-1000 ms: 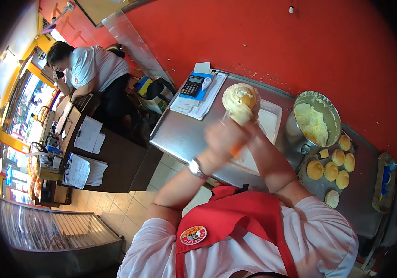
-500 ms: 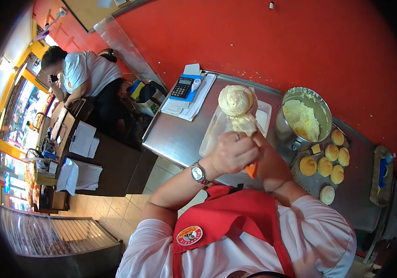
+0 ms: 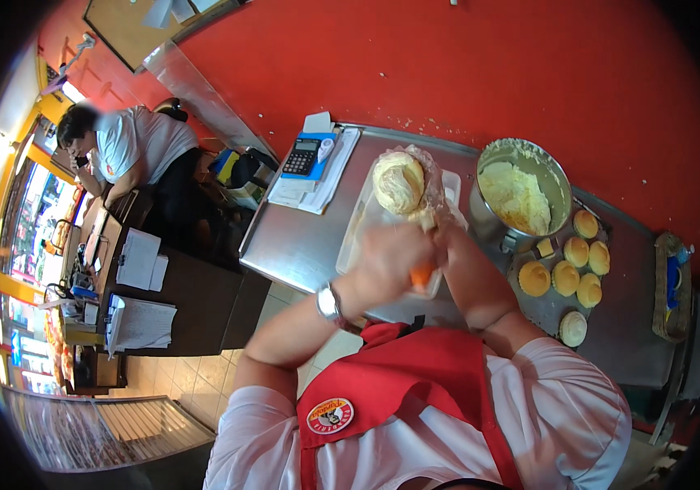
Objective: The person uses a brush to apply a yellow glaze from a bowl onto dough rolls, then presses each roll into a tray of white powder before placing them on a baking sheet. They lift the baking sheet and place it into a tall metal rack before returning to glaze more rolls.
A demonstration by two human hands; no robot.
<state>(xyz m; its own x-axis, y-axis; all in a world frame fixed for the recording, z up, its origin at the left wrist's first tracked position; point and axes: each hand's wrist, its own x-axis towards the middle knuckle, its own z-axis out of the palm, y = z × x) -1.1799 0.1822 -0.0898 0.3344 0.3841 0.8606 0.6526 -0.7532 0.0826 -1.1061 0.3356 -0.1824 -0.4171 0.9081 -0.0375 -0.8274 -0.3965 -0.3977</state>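
Observation:
My left hand (image 3: pixel 397 257), smeared by motion and with a watch on its wrist, is closed around an orange-handled tool (image 3: pixel 422 276). Cream hides the tool's far end, so its kind cannot be made out. Just beyond it, my right hand (image 3: pixel 435 196) holds up a round bun thickly coated in pale cream (image 3: pixel 399 183). Cream smears the right hand, and its fingers are partly hidden behind the bun. Both hands are over a whitish plastic tray (image 3: pixel 352 245) on the steel table (image 3: pixel 284 249).
Right of the tray stands a steel pot (image 3: pixel 564 192) of cream. Golden buns (image 3: pixel 565 278) and one cream-topped bun (image 3: pixel 573 328) sit beside it. A basket (image 3: pixel 672 314) is at the far right. Papers and a calculator (image 3: pixel 301 157) lie left. Another person (image 3: pixel 142 147) leans on a counter.
The whole view has shifted slightly. My left hand has moved a little nearer to me and blurred, still gripping the tool. The creamed bun has tilted in my right hand.

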